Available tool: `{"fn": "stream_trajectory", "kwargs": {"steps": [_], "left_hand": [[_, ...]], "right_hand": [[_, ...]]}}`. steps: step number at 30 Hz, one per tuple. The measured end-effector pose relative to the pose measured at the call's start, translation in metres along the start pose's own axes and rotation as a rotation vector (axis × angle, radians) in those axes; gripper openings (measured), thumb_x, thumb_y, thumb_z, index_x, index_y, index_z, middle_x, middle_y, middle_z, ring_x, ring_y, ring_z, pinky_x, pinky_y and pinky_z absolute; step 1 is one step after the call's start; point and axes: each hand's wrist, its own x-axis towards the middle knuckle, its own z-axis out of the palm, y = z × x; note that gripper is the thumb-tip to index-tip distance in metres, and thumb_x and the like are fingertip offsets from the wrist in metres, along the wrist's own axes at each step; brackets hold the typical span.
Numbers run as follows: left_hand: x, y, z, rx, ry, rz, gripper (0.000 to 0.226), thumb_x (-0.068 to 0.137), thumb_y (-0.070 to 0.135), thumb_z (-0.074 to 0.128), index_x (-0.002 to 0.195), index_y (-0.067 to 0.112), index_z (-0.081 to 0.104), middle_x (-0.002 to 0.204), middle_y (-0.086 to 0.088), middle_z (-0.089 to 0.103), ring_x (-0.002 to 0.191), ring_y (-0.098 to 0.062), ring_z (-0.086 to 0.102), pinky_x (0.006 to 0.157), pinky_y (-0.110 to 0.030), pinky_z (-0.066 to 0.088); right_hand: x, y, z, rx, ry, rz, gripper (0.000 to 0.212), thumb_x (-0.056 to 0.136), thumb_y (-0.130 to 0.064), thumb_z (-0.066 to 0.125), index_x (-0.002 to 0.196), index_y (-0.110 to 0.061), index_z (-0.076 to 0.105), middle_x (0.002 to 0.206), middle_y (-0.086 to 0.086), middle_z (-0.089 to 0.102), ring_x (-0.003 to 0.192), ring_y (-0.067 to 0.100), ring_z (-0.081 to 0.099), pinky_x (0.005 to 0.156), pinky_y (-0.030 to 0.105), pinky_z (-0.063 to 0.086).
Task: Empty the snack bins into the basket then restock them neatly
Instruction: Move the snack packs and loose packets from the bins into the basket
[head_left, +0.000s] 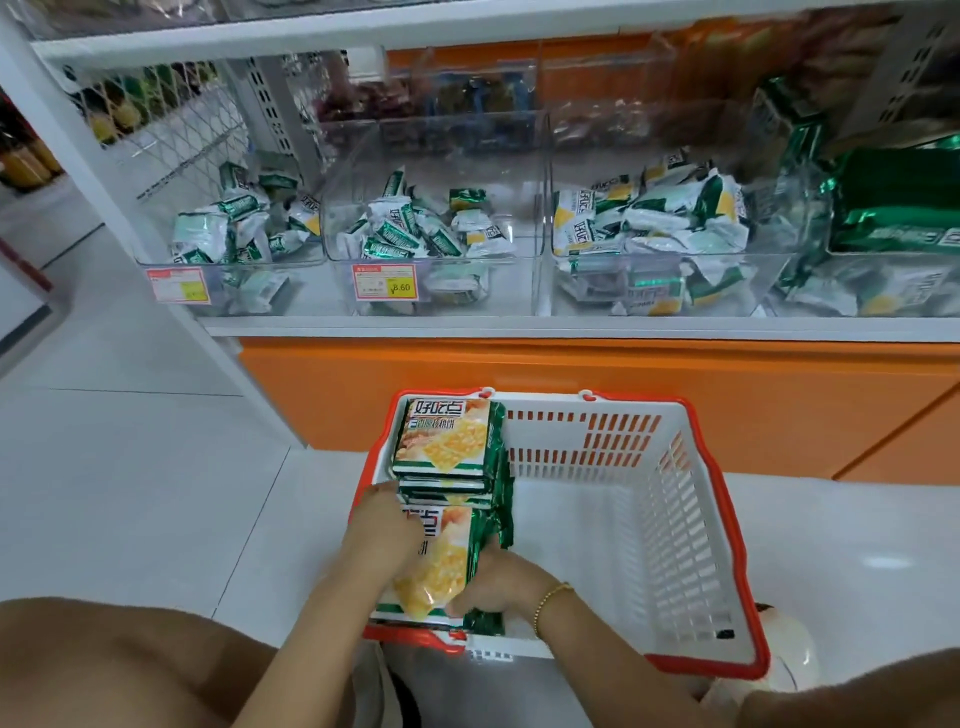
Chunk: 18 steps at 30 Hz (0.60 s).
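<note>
Head view, only cam.

Basket (680, 525) on floor, just in front of orange shelf base (571, 395). All its contents sit in the L half, R half bare. Two piles of big cracker packs: far stack (444, 441) against the far-L corner, near stack (441, 564) touching it on the person's side.

Both hands on near stack. Left hand (384, 525) lies over top pack's L side, looks clasped on that edge. Right hand (498, 582) has fingers curled round the near-R edge, wrist w/ gold bracelet (553, 597). Neither hand free.

Key relation: pack long axis runs away from the person, in line w/ far stack. The piles form one row front-to-back, so any squaring-up is a push along that axis.

Bins up and ahead on the shelf. Left bin (228, 244), middle bin (415, 228), right bin (649, 223) all hold loose small packs. Far-right bin (893, 208) holds big green packs like those in the basket.

Judgement: emptying phase, not done. Next grab prob from far-right bin. It lies up and to the R, so right hand is nearer. Left bin suits left hand.
</note>
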Motion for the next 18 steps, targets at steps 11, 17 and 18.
{"fn": "stream_trajectory", "kwargs": {"steps": [11,17,18], "left_hand": [[0.001,0.218,-0.068,-0.332,0.295,0.806,0.022,0.093,0.025,0.054,0.073,0.018,0.060,0.072,0.008,0.062,0.071,-0.003,0.056,0.061,-0.013,0.039],[0.014,0.330,-0.037,-0.207,0.125,1.019,0.013,0.094,0.020,0.053,0.103,0.016,0.062,0.102,0.001,0.063,0.091,-0.011,0.057,0.082,-0.022,0.046],[0.018,0.340,-0.025,-0.124,0.080,1.022,0.024,0.094,0.021,0.053,0.117,0.016,0.058,0.116,-0.001,0.059,0.101,-0.013,0.056,0.089,-0.025,0.044]], "right_hand": [[-0.167,0.012,-0.240,0.412,1.132,-0.419,0.036,0.091,-0.023,0.058,0.069,0.004,0.065,0.063,0.013,0.063,0.061,0.022,0.059,0.058,0.030,0.045],[-0.207,0.081,-0.356,0.032,1.506,-0.019,0.037,0.085,-0.027,0.069,0.115,-0.007,0.061,0.113,0.013,0.064,0.096,0.026,0.060,0.081,0.035,0.051],[-0.208,0.092,-0.363,-0.084,1.457,0.036,0.061,0.081,-0.033,0.073,0.131,-0.010,0.048,0.124,0.014,0.057,0.107,0.028,0.056,0.088,0.037,0.049]]}}
